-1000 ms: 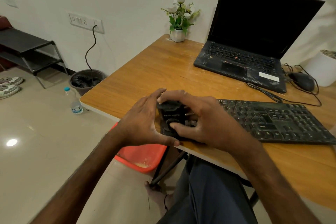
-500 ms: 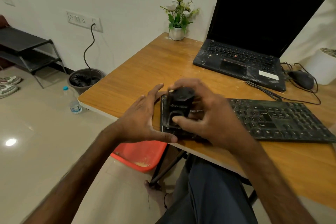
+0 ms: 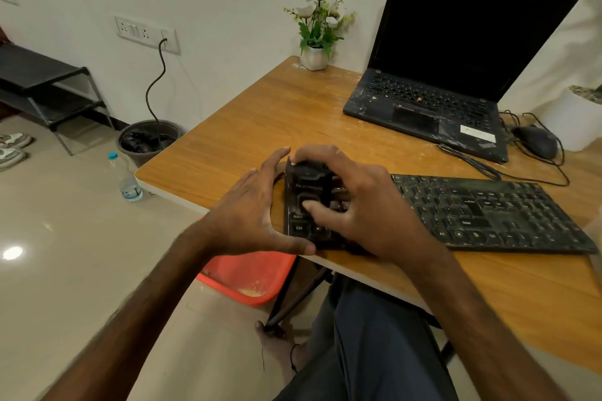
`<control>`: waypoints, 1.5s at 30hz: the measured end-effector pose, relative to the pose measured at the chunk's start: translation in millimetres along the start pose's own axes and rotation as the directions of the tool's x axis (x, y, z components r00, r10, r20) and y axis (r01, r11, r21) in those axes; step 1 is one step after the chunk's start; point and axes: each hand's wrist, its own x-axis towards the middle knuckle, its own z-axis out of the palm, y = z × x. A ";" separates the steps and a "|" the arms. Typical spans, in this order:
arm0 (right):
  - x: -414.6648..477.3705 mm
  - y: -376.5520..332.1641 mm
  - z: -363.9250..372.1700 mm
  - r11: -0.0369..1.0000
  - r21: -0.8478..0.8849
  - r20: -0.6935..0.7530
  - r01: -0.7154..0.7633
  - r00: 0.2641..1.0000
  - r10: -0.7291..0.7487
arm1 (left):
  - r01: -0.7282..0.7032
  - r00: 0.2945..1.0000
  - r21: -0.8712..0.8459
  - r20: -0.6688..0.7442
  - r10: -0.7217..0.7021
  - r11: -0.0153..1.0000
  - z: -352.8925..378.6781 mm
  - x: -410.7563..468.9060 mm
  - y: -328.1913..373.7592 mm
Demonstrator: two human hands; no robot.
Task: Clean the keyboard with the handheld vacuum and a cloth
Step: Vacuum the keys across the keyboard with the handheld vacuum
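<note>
A black keyboard (image 3: 488, 212) lies along the near edge of the wooden table (image 3: 260, 120). A small black handheld vacuum (image 3: 309, 181) stands on the keyboard's left end. My right hand (image 3: 361, 202) grips the vacuum from the right, thumb on its front face. My left hand (image 3: 250, 215) rests against the keyboard's left edge, fingers straight along the side and thumb stretched under the near corner. No cloth is in view.
A dusty black laptop (image 3: 433, 101) stands open at the back, with a mouse (image 3: 536, 142) and cables to its right and a flower pot (image 3: 314, 55) at the back corner. An orange tub (image 3: 250, 273), a water bottle (image 3: 125, 179) and a bin (image 3: 146, 140) are on the floor.
The vacuum has slid a little away from me along the keyboard's left end in my right hand. My left hand stays at the keyboard's left edge.
</note>
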 end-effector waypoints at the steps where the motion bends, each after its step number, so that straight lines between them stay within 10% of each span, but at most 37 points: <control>1: 5.2 3.7 -1.9 0.999 -0.010 -0.034 -0.046 0.998 0.045 | 0.001 1.000 -0.012 -0.004 -0.001 1.000 -0.4 -0.3 0.4; 7: -6.6 -5.8 -3.0 0.977 0.195 0.023 -0.080 0.997 0.077 | 0.007 1.000 -0.037 -0.011 -0.008 0.999 0.4 0.1 0.2; 13: -2.6 13.2 -4.3 0.992 -0.049 -0.143 -0.120 0.983 0.111 | 0.029 1.000 0.002 -0.010 -0.029 1.000 0.5 -1.6 0.9; 20: -14.0 0.5 -1.9 0.987 0.153 -0.035 -0.058 0.997 0.064 | 0.026 1.000 -0.006 -0.001 -0.026 1.000 -0.2 -3.1 1.6; 45: 35.6 32.6 -2.4 0.987 0.033 -0.119 -0.157 0.980 0.160 | 0.012 1.000 -0.050 -0.008 -0.012 0.999 0.8 -0.9 -2.4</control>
